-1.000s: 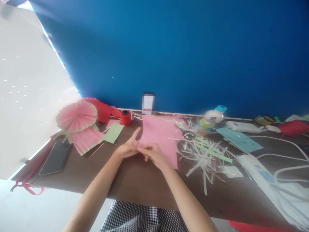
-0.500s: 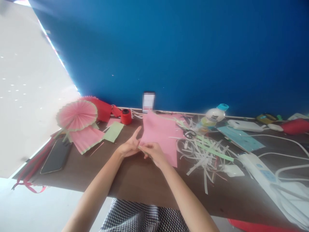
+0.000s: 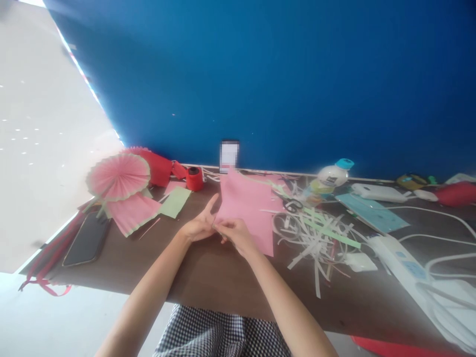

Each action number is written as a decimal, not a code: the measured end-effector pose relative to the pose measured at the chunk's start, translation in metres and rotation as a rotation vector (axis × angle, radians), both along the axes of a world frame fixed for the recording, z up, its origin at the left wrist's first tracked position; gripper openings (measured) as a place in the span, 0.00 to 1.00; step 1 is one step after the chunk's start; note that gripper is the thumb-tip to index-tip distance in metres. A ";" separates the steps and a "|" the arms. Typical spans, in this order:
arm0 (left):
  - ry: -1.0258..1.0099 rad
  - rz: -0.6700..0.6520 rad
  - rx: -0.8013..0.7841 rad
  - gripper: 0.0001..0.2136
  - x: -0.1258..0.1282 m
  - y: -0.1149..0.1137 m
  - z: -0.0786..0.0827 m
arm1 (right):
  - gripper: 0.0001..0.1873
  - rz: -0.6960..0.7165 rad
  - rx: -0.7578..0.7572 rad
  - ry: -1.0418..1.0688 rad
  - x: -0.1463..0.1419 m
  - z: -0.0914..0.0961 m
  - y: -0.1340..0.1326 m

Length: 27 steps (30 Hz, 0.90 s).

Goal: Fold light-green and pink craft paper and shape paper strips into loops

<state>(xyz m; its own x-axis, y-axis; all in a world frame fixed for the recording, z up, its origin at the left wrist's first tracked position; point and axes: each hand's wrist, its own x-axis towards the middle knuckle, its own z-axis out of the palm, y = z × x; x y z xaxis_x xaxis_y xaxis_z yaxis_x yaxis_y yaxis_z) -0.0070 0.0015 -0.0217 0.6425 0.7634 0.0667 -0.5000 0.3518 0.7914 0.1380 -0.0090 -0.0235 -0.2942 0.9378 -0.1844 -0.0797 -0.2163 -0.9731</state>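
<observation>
A pink sheet of paper [image 3: 248, 206] lies on the brown table [image 3: 208, 277] in front of me. Both my hands meet at its near left corner. My left hand [image 3: 198, 225] pinches the paper's edge, with the thumb pointing up along the sheet's left side. My right hand [image 3: 235, 234] is curled, its fingertips closed on the same near edge right beside the left hand. A round pink paper fan [image 3: 118, 177] and a folded pink fan piece [image 3: 131, 213] rest to the left.
A dark phone [image 3: 87, 239] lies at the left edge. A red tape roll [image 3: 194, 179], a green paper piece [image 3: 174, 202], scissors [image 3: 293, 204], several cut paper strips [image 3: 316, 238], a glue bottle [image 3: 330, 177] and a white power strip [image 3: 397, 258] with cables fill the back and right.
</observation>
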 end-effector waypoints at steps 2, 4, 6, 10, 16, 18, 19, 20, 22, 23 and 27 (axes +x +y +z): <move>-0.018 -0.011 0.007 0.48 0.000 0.000 0.000 | 0.12 0.000 0.006 -0.001 0.000 -0.001 0.000; -0.033 -0.015 0.009 0.48 0.000 0.000 0.000 | 0.12 -0.002 0.012 -0.009 0.000 -0.002 0.001; -0.035 -0.008 -0.002 0.48 0.001 0.000 0.001 | 0.11 -0.009 0.017 -0.018 -0.001 -0.003 0.001; -0.028 0.002 -0.019 0.46 0.003 0.000 0.002 | 0.09 -0.023 0.029 -0.024 -0.001 -0.005 0.001; -0.012 0.019 -0.010 0.47 0.005 0.001 0.002 | 0.09 -0.031 0.000 -0.028 0.000 -0.004 0.001; -0.014 0.022 -0.014 0.46 0.004 0.002 0.002 | 0.12 -0.010 -0.024 -0.008 0.002 -0.004 0.002; -0.015 0.024 -0.013 0.46 0.004 0.003 0.002 | 0.14 0.000 -0.039 0.004 0.003 -0.003 0.002; -0.013 0.027 -0.012 0.46 0.004 0.003 0.002 | 0.15 0.009 -0.053 0.016 0.005 -0.003 0.003; 0.003 0.044 -0.016 0.45 0.003 0.004 0.002 | 0.15 0.015 -0.071 0.029 0.008 -0.001 0.003; 0.017 0.055 -0.021 0.45 0.002 0.005 0.001 | 0.15 0.014 -0.074 0.028 0.009 0.000 0.002; 0.077 0.125 -0.054 0.45 0.000 0.006 0.001 | 0.14 0.016 -0.066 -0.007 0.012 0.005 0.002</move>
<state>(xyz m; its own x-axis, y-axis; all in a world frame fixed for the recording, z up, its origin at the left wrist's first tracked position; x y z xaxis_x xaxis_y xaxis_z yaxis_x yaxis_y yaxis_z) -0.0065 0.0080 -0.0208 0.5440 0.8388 -0.0221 -0.4813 0.3335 0.8106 0.1505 -0.0071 -0.0188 -0.3077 0.9186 -0.2478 -0.0688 -0.2812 -0.9572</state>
